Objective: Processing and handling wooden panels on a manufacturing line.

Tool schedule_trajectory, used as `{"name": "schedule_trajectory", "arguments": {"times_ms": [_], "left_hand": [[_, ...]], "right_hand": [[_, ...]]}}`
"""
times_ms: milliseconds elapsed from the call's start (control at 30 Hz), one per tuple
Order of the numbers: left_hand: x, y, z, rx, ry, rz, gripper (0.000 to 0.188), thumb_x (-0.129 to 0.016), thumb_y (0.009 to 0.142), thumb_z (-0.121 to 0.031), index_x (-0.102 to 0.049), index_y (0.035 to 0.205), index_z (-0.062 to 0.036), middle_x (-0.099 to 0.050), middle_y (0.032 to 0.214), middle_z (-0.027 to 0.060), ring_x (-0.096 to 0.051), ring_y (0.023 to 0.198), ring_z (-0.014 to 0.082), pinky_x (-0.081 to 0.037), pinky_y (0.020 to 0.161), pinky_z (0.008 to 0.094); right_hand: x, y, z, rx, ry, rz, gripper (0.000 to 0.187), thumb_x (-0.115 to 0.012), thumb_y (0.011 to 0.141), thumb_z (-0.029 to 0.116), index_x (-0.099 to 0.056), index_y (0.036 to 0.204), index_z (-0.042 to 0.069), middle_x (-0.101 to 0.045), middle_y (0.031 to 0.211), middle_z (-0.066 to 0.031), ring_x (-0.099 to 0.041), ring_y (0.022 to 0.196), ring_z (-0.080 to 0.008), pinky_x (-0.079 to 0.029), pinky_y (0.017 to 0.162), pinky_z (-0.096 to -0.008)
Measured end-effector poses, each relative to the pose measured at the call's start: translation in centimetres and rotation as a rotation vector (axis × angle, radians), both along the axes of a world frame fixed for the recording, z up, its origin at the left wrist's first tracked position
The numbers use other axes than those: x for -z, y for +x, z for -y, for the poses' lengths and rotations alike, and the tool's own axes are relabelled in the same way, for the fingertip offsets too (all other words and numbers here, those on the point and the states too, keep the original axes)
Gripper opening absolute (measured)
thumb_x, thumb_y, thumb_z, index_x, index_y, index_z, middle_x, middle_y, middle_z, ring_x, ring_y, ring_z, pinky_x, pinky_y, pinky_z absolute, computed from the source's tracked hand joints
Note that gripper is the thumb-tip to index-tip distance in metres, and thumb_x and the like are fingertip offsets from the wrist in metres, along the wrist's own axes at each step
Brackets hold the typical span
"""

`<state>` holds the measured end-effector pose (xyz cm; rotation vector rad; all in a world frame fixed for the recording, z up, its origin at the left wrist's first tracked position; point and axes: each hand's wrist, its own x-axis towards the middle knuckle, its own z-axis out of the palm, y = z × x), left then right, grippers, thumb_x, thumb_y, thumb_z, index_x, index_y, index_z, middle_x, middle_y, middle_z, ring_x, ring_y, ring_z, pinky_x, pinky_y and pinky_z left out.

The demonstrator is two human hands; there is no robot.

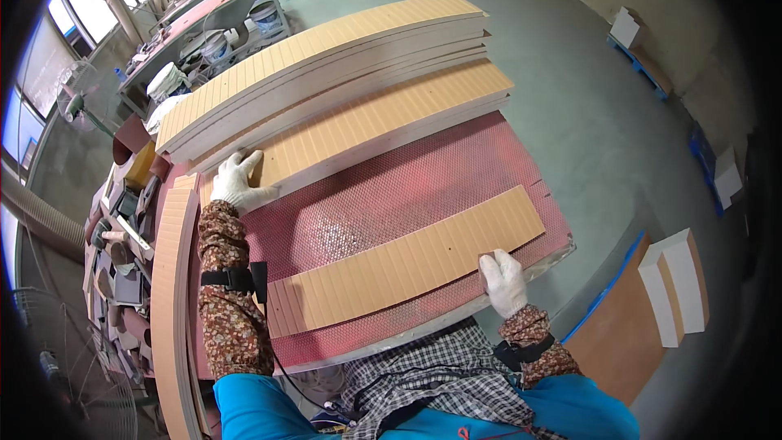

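My left hand (238, 182), in a white glove, is at the left end of the front stack of grooved tan boards (375, 122). Its thumb lies along the near edge and its fingers bend over the top board; a darker brown patch between them could be shadow or a small pad. A single curved grooved board (407, 257) rests on the red textured tabletop (342, 220) before me. My gloved right hand (503, 281) has its fingers curled at that board's near edge, towards its right end; the fingertips are partly hidden.
Behind stands a taller stack of curved boards (326, 57). More long boards (173, 277) line the table's left side, beside a heap of scraps and tools (122, 253). On the right, white-edged pieces (674, 285) lie on a brown sheet (611, 326). A fan (77, 98) stands far left.
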<state>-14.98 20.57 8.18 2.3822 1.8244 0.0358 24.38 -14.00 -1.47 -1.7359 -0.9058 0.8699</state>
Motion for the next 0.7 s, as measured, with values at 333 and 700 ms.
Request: {"name": "schedule_trajectory", "arguments": {"times_ms": [333, 700], "left_hand": [[1.4, -0.6, 1.2, -0.046, 0.147, 0.064, 0.097, -0.09, 0.075, -0.05, -0.055, 0.156, -0.0075, -0.047, 0.16, 0.0275, -0.041, 0.151, 0.043, -0.036, 0.126, 0.049], [4.7, -7.2, 5.9, -0.332, 0.376, -0.014, 0.104, -0.088, 0.074, -0.058, -0.049, 0.155, -0.0053, -0.054, 0.148, 0.0248, -0.052, 0.138, 0.0424, -0.042, 0.117, 0.0538]], "right_hand": [[-0.2, 0.2, 0.2, -0.042, 0.033, 0.024, 0.027, -0.059, 0.106, 0.022, -0.064, 0.092, -0.001, -0.062, 0.072, -0.0063, -0.059, 0.067, -0.0164, -0.049, 0.064, -0.0355], [-0.4, 0.3, -0.3, -0.043, 0.051, 0.17, 0.026, -0.059, 0.105, 0.02, -0.06, 0.092, -0.002, -0.061, 0.079, -0.0127, -0.058, 0.075, -0.0213, -0.049, 0.072, -0.0389]]}}
